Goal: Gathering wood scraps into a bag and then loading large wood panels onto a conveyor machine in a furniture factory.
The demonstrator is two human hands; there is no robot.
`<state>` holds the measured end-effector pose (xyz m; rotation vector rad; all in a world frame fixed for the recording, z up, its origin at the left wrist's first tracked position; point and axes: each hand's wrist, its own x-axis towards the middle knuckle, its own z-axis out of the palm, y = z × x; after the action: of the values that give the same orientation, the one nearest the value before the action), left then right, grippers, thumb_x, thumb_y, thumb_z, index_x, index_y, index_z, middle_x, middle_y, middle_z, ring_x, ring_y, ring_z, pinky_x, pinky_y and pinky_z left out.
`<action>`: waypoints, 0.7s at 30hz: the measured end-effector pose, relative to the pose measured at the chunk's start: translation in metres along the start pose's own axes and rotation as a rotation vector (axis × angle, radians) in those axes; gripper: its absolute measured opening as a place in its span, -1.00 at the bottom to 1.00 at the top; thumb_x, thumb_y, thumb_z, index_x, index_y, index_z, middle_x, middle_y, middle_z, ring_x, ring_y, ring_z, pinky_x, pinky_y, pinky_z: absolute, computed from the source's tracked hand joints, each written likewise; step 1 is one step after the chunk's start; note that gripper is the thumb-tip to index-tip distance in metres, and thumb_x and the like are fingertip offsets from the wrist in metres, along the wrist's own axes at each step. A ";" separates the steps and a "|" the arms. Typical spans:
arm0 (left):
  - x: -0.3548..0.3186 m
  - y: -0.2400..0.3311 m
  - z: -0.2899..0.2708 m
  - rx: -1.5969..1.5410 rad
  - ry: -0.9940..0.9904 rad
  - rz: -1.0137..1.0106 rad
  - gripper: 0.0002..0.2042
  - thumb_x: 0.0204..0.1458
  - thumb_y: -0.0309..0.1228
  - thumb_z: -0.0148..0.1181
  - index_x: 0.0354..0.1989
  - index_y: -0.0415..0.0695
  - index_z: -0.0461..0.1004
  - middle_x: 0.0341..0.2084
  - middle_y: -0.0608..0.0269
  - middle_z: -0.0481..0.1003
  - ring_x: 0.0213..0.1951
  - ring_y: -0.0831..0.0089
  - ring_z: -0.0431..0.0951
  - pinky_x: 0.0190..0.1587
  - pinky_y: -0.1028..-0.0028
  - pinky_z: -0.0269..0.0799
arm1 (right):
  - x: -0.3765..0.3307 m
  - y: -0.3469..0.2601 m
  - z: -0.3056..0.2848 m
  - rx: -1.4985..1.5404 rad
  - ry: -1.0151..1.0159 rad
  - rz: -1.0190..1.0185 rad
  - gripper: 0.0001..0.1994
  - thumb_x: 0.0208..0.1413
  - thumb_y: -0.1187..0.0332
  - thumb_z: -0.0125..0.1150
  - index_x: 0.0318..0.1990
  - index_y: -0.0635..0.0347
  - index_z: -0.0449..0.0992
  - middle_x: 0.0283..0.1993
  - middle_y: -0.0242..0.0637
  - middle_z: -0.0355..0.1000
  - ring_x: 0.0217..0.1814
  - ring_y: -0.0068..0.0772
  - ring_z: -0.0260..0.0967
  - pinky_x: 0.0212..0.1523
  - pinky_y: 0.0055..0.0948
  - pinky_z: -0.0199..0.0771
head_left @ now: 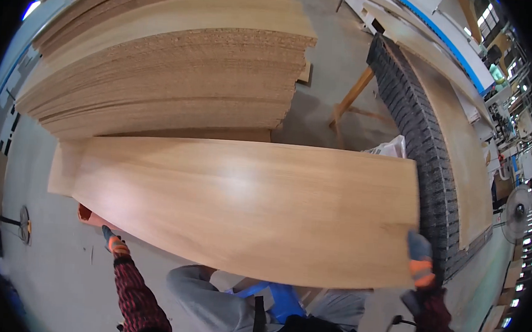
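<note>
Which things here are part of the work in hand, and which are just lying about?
In hand:
- wood-veneered board, held flat
- left hand, gloved, at the board's left near edge
- right hand, gloved, gripping its right near corner

Lying about:
- stack of chipboard panels
- ribbed black conveyor
- wooden trestle
- standing fan

Holding a long wood-veneered board [245, 207] flat and crosswise, above the knees. Left hand [114, 243], gloved in grey and orange, gripping the near edge toward the board's left end; right hand [420, 260], gloved alike, clasping the right end. Beyond the board, a tall stack of chipboard panels [169, 56]. At right, a black ribbed conveyor belt [420, 139] beside another pale panel [456, 147]. Grey concrete floor [41, 262] below, floor fan [519, 212] at far right.
</note>
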<state>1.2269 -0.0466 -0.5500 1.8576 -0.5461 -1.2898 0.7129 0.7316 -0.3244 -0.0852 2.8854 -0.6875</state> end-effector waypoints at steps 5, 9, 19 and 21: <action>-0.131 -0.067 0.066 0.229 -0.052 0.001 -0.33 -0.37 0.26 0.09 -0.19 -0.04 0.39 -0.56 0.20 0.31 -0.56 0.33 0.29 -0.57 0.36 0.23 | 0.050 -0.068 0.234 0.504 -0.243 -0.066 -0.68 0.03 0.17 0.05 -0.25 0.28 0.45 -0.35 -0.40 0.40 -0.35 -0.54 0.28 -0.30 -0.49 0.32; -0.137 -0.144 0.150 0.283 -0.360 -0.325 -0.19 -0.31 0.27 0.05 0.08 -0.02 0.12 -0.14 -0.10 0.29 -0.22 -0.02 0.32 -0.24 -0.02 0.29 | 0.114 -0.024 0.439 0.270 -0.293 -0.027 -0.39 -0.18 -0.09 0.14 -0.12 0.29 0.36 -0.19 -0.17 0.37 -0.09 -0.33 0.26 0.01 -0.43 0.17; -0.027 -0.084 0.179 -0.104 -0.525 -0.263 -0.51 -0.10 -0.06 0.09 -0.04 -0.06 0.23 -0.18 0.11 0.37 -0.23 0.09 0.42 -0.34 0.01 0.40 | 0.054 -0.235 0.467 0.307 -0.321 0.140 -0.31 -0.33 -0.04 0.26 -0.14 0.39 0.30 -0.12 0.10 0.30 -0.05 0.04 0.25 -0.04 -0.25 0.22; -0.041 -0.100 0.192 -0.033 -0.464 -0.159 -0.52 -0.11 -0.06 0.10 -0.07 -0.08 0.24 -0.23 0.12 0.40 -0.29 0.12 0.44 -0.38 0.03 0.41 | 0.061 -0.230 0.462 0.254 -0.361 0.174 -0.28 -0.32 -0.06 0.25 -0.10 0.39 0.28 -0.09 0.12 0.28 -0.01 0.06 0.22 -0.03 -0.25 0.22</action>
<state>1.0264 -0.0273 -0.6387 1.5995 -0.6191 -1.8437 0.7402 0.3159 -0.6355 0.0677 2.4096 -0.8944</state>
